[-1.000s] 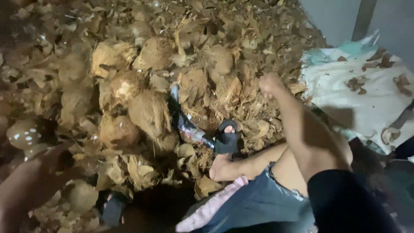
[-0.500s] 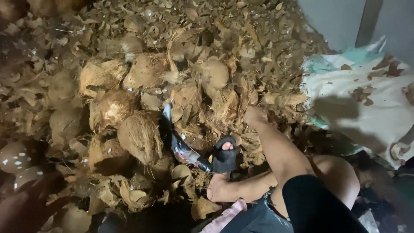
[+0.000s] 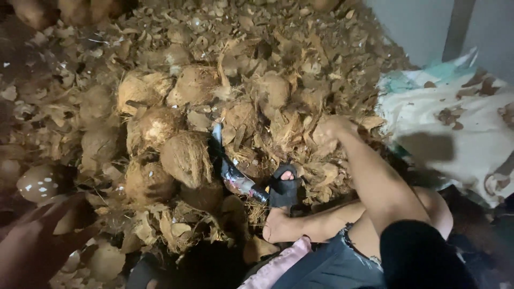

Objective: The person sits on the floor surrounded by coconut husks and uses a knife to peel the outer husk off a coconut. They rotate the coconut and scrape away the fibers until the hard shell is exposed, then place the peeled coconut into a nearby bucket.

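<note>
Right hand (image 3: 329,131) is reaching into the husk heap (image 3: 257,64), fingers buried; grip cannot be told. Left hand (image 3: 37,246) is hovering blurred at the lower left edge, fingers spread, holding nothing. White sheet (image 3: 450,123) is lying by a grey wall. Since a second ago the right hand has drawn nearer. A coconut (image 3: 186,158) is sitting left of it, beyond the blade (image 3: 231,171).

White, teal-edged sack (image 3: 455,123) lying at right.

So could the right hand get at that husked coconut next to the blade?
Probably yes. The right hand rests in the husk pile, and the coconut by the blade lies uncovered to its left, with only loose husk between.
</note>
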